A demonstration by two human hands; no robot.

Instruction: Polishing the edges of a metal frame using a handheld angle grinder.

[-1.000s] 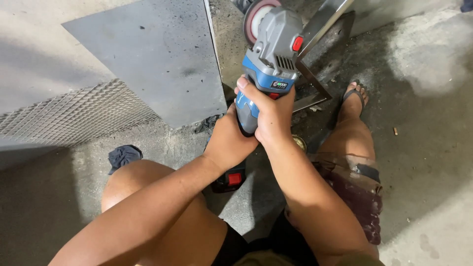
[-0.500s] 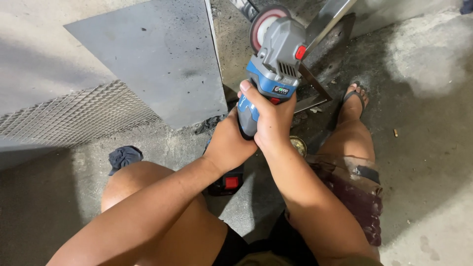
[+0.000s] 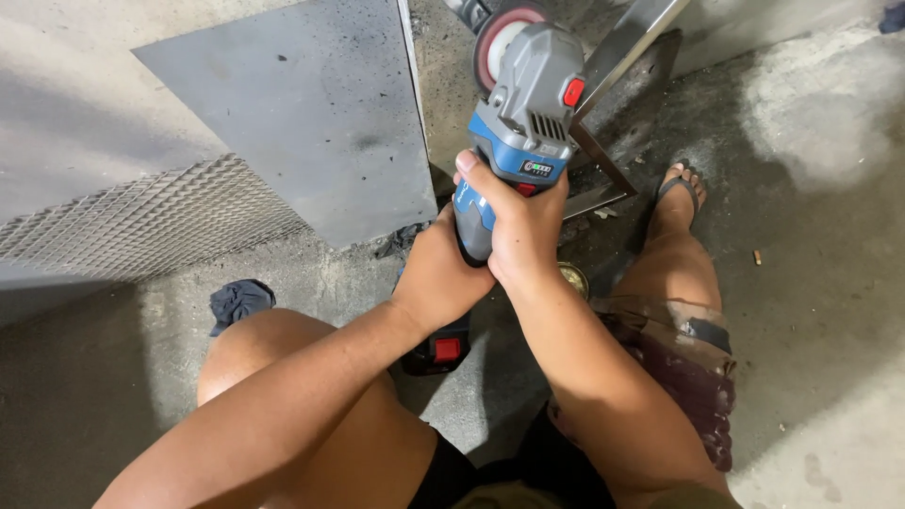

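A blue and grey cordless angle grinder (image 3: 530, 108) with a red switch and a round disc (image 3: 497, 38) is held over the concrete floor. My right hand (image 3: 514, 226) wraps the blue body from the front. My left hand (image 3: 438, 273) grips the same body lower down, just above the black battery pack (image 3: 438, 351) with its red tab. The disc end points away from me toward a shiny metal angle piece (image 3: 613, 90) leaning on the floor. I squat with both knees in view.
A flat grey metal sheet (image 3: 302, 113) lies at the left, with an expanded mesh panel (image 3: 141, 221) beside it. A dark rag (image 3: 238, 302) lies by my left knee. My right foot in a sandal (image 3: 679, 193) rests near the angle piece.
The grinder has moved a little farther forward and to the right, its disc now nearer the top of the angle piece. Both hands keep the same grip.
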